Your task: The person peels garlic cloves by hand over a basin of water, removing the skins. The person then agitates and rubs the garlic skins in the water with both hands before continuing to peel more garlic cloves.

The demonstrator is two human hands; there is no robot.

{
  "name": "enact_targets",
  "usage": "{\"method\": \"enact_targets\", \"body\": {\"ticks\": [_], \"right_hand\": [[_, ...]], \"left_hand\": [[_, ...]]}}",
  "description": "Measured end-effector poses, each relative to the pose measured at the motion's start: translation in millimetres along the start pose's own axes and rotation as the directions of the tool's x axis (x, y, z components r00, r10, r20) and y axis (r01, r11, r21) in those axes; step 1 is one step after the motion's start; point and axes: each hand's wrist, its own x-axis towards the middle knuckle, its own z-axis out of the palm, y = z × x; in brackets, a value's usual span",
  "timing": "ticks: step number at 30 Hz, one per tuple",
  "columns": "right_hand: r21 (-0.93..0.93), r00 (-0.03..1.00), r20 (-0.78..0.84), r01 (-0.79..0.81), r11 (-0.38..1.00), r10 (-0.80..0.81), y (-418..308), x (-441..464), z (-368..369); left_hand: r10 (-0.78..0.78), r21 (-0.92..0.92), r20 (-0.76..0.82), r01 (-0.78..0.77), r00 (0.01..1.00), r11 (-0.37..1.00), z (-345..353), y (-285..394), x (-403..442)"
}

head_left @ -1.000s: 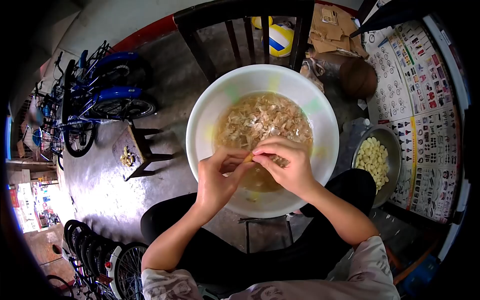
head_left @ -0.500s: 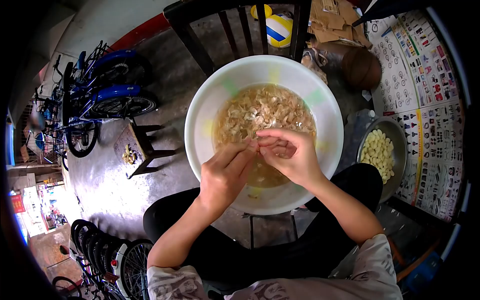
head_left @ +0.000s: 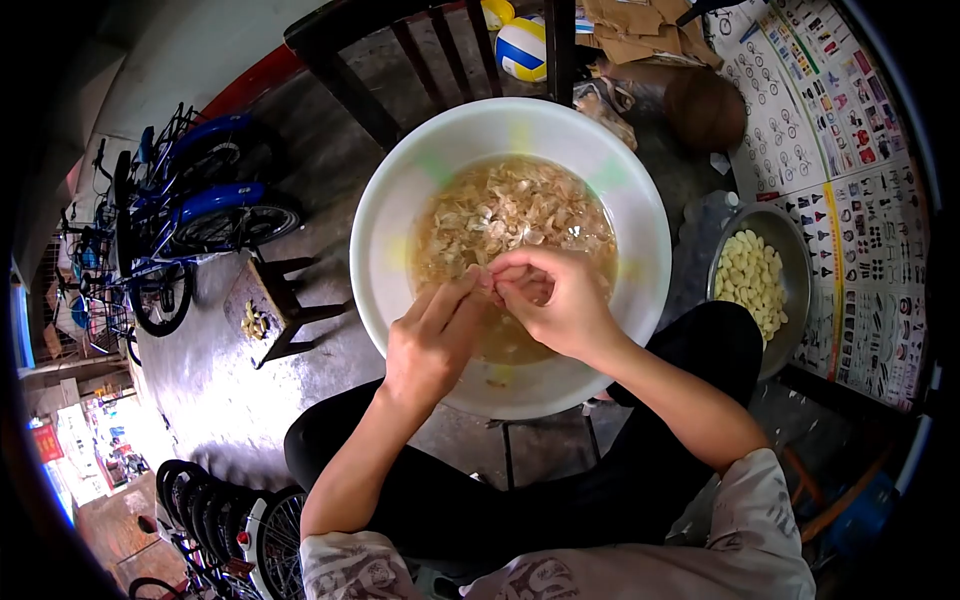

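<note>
A large white plastic basin (head_left: 636,240) stands in front of me, holding cloudy water with many papery garlic skins (head_left: 515,205) afloat. Over its near half, my left hand (head_left: 432,345) and my right hand (head_left: 562,308) meet at the fingertips. Both are closed in a pinch on a small pale-pink piece, which looks like a garlic clove (head_left: 486,281); the fingers cover most of it. To the right, a metal bowl (head_left: 797,258) contains a heap of peeled garlic cloves (head_left: 748,285).
A dark wooden chair (head_left: 375,105) backs the basin. Left of it is a small stool (head_left: 285,300) with scraps on top. Bicycles (head_left: 225,210) line the left side. A volleyball (head_left: 522,50), a basketball (head_left: 705,110) and cardboard (head_left: 640,30) lie beyond.
The view has shifted slightly, so the basin and hands appear a little further left and higher. Both hands keep their fingertip pinch over the basin.
</note>
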Motion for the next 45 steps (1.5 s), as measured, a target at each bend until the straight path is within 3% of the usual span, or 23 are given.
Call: {"method": "enact_targets", "body": {"ticks": [6, 7, 9, 10, 12, 13, 14, 16, 18, 19, 20, 24, 29, 34, 35, 37, 45], "right_hand": [[-0.025, 0.999, -0.035, 0.025, 0.999, -0.026, -2.5, -1.9, 0.4], [0.073, 1.000, -0.028, -0.001, 0.997, 0.003, 1.2, -0.7, -0.3], [0.174, 0.999, -0.019, -0.023, 0.984, 0.027, 1.8, 2.5, -0.8], [0.216, 0.999, -0.022, -0.043, 0.975, 0.049, -1.4, 3.5, -1.1], [0.259, 0.997, -0.026, -0.063, 0.964, 0.072, -4.8, 4.6, -1.5], [0.273, 0.999, -0.014, -0.042, 0.961, 0.047, -5.7, 5.2, -1.7], [0.288, 1.000, -0.002, -0.022, 0.957, 0.023, -6.0, 5.6, -2.2], [0.246, 1.000, 0.002, 0.014, 0.969, -0.015, -5.5, 7.0, -3.5], [0.206, 0.999, 0.005, 0.047, 0.977, -0.049, -4.1, 8.8, -6.4], [0.013, 0.974, -0.004, 0.225, 0.974, -0.225, -4.2, 11.5, -9.2], [-0.180, 0.919, 0.023, 0.390, 0.903, -0.393, -4.8, 12.7, -10.9], [-0.193, 0.903, -0.035, 0.414, 0.889, -0.428, -8.9, 11.1, -10.5], [-0.323, 0.877, 0.025, 0.461, 0.827, -0.479, -8.8, 10.7, -19.0], [-0.367, 0.889, 0.116, 0.453, 0.812, -0.443, -17.2, 7.5, -24.0], [-0.354, 0.888, 0.143, 0.459, 0.815, -0.437, -17.8, 7.1, -25.0], [-0.352, 0.891, 0.166, 0.455, 0.818, -0.424, -18.9, 5.4, -26.6], [-0.375, 0.913, 0.236, 0.401, 0.836, -0.332, -8.0, -0.2, -22.1]], "left_hand": [[0.064, -0.048, -0.019, -0.065, 0.998, 0.997, -6.0, 2.9, 6.7], [0.064, -0.050, -0.016, -0.065, 0.998, 0.997, -4.4, 2.3, 7.0], [-0.234, -0.400, -0.024, 0.205, 0.972, 0.893, -1.8, -1.1, 8.7], [-0.231, -0.397, -0.022, 0.204, 0.973, 0.895, -4.0, -1.3, 11.0], [-0.556, -0.724, 0.271, 0.547, 0.786, 0.421, -9.9, 0.3, 16.1], [-0.573, -0.809, 0.332, 0.539, 0.749, 0.235, -9.7, 0.2, 16.0], [-0.573, -0.808, 0.334, 0.540, 0.749, 0.235, -8.8, -0.2, 15.0], [-0.597, -0.802, 0.452, 0.595, 0.663, 0.054, -6.9, -2.0, 12.9], [-0.588, -0.784, 0.496, 0.620, 0.639, 0.013, -5.9, -2.9, 12.8], [-0.578, -0.766, 0.536, 0.642, 0.615, -0.028, -5.5, -3.0, 12.3], [-0.578, -0.765, 0.539, 0.644, 0.613, -0.030, -5.0, -3.3, 11.3], [-0.587, -0.782, 0.494, 0.623, 0.641, 0.022, -2.8, -2.6, 11.8], [-0.548, -0.822, 0.466, 0.569, 0.695, 0.023, -3.3, 1.7, 15.5], [-0.466, -0.815, 0.432, 0.555, 0.772, 0.165, -9.0, 2.7, 19.9], [-0.467, -0.814, 0.433, 0.556, 0.771, 0.164, -12.5, 3.1, 21.2], [-0.460, -0.693, 0.499, 0.657, 0.735, 0.297, -19.1, 3.7, 23.8], [-0.447, -0.621, 0.507, 0.672, 0.737, 0.403, -16.9, 6.1, 24.3]]}}
